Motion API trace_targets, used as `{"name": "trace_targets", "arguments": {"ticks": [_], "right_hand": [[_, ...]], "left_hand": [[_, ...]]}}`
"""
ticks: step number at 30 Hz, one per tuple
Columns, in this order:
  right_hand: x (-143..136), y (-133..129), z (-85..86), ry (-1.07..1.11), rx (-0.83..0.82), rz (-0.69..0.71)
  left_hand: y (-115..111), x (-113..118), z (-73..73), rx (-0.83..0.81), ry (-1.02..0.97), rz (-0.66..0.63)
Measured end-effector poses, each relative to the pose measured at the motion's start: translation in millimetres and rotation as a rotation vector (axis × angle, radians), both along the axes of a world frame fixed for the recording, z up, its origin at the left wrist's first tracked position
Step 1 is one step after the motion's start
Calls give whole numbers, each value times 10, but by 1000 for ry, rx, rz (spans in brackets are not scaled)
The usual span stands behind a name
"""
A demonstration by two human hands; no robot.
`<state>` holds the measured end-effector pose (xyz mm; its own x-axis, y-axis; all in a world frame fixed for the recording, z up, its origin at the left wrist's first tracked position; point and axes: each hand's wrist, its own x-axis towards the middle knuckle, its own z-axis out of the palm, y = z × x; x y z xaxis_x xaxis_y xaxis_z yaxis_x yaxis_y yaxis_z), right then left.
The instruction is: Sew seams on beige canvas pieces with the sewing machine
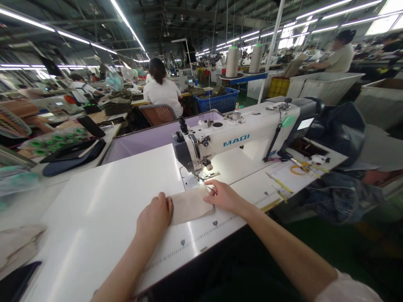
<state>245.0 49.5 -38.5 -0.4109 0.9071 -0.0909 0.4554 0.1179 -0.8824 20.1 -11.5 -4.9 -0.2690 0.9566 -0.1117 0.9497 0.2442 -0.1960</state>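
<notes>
A beige fabric piece [189,205] lies flat on the white sewing table [126,188], just in front of the needle area of a white sewing machine [226,134]. My left hand [155,214] grips the left end of the fabric, its fingers curled. At the right end, my right hand [225,197] rests close to the presser foot [200,177], thumb and forefinger pinched around a thin dark pointed tool [213,190]. The tool's kind is too small to make out. The fabric's edge nearest the needle is partly hidden by the machine head and my fingers.
Yellow-handled scissors [299,167] and papers lie at the table's right end. More beige fabric [19,247] sits at the left edge beside a dark flat object [19,281]. Behind the machine is a lilac-sided bin [141,140]; a co-worker [162,90] sits beyond it.
</notes>
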Motion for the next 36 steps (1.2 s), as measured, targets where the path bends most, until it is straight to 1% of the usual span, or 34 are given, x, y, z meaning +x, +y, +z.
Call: {"name": "trace_targets", "arguments": {"ticks": [3, 7, 11, 14, 16, 19, 22, 28, 36], "right_hand": [[16, -10, -18, -6, 2, 21], [7, 33, -51, -30, 36, -54], [-52, 112, -32, 12, 35, -94], [-81, 130, 33, 67, 15, -59], [-72, 106, 87, 80, -34, -39], [-25, 38, 138, 23, -121, -3], [26, -16, 137, -46, -149, 66], [51, -50, 114, -86, -89, 144], [26, -104, 195, -221, 10, 160]], "left_hand": [[-2, 0, -11, 8, 2, 3], [-11, 14, 6, 6, -6, 9], [-27, 49, 41, -1, -39, 27], [-41, 77, 51, -7, -57, 45], [-49, 90, 51, -10, -59, 50], [-57, 94, 51, -10, -67, 47], [-66, 82, 46, -18, -73, 39], [-101, 23, 20, -26, -60, 13], [-110, 28, 49, -38, -58, 8]]}}
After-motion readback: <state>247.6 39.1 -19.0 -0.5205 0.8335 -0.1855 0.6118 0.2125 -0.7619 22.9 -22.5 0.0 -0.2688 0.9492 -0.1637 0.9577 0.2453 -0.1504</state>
